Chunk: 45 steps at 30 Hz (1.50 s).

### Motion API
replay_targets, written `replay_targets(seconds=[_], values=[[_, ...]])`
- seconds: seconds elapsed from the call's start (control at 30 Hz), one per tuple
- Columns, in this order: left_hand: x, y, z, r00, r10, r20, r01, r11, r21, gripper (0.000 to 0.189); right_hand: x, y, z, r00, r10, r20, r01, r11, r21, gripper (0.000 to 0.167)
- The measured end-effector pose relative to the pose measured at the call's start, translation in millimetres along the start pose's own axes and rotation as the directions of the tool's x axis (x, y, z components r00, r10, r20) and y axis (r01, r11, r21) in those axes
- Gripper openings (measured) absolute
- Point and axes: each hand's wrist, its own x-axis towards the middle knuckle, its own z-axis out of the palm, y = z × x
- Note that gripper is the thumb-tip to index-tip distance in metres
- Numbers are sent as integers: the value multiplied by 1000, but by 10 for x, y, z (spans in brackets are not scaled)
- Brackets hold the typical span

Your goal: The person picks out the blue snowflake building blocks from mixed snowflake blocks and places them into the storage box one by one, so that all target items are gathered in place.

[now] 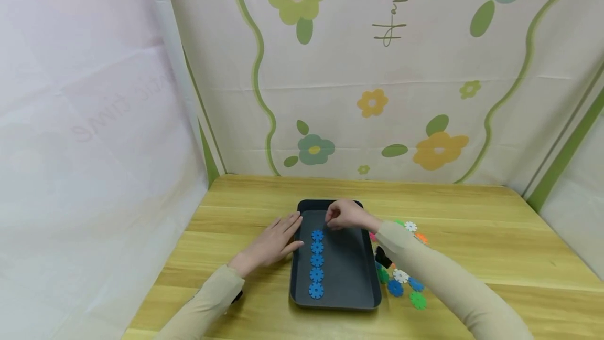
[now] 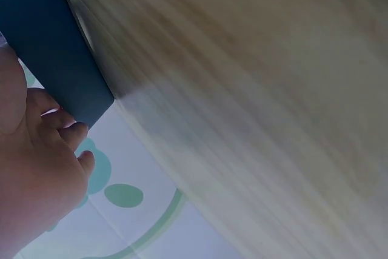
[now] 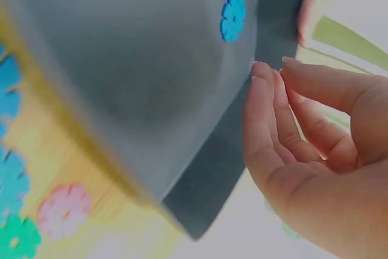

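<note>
A dark grey rectangular tray (image 1: 346, 277) lies on the wooden table, with several blue notched plastic discs (image 1: 316, 274) in a line along its left side. My left hand (image 1: 276, 240) rests at the tray's left edge, fingers extended over the rim and thumb reaching toward the discs. My right hand (image 1: 346, 215) is over the far part of the tray, just beyond the farthest disc. In the right wrist view, the right hand's (image 3: 315, 150) thumb and bent fingers are brought near each other, a small gap between the tips and no disc visible there. The left wrist view shows the tray's outer wall (image 2: 54, 40).
Right of the tray, partly under my right forearm, loose discs lie scattered: green (image 1: 418, 299), white (image 1: 400, 276), blue (image 1: 395, 288), orange (image 1: 421, 237) and pink. A printed flower curtain (image 1: 330, 93) hangs behind the table (image 1: 255, 193), and another sheet stands at the left.
</note>
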Motion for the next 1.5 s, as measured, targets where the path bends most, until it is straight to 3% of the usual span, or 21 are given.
replay_targets(seconds=[0.37, 0.67, 0.87, 1.1, 1.5], values=[[-15, -21, -24, 1000, 12, -22, -13, 1000, -24, 69, -473, 169, -275, 998, -36, -43, 38, 998, 46, 10], [-38, 5, -51, 1000, -5, -9, 5, 1000, -22, 70, -975, 369, -387, 997, -41, -58, 44, 998, 54, 17], [-44, 3, -36, 1000, -1, -14, 1, 1000, -8, 71, -1329, 578, -383, 999, 13, -44, -9, 995, 98, 16], [-43, 1, -13, 1000, 4, -18, -4, 1000, -13, 71, -1679, 813, -316, 999, 7, -45, -5, 998, 56, 11], [-24, 23, 10, 1000, 4, -15, -5, 1000, -14, 70, -1977, 1005, -223, 997, 50, -57, -47, 997, 56, 16]])
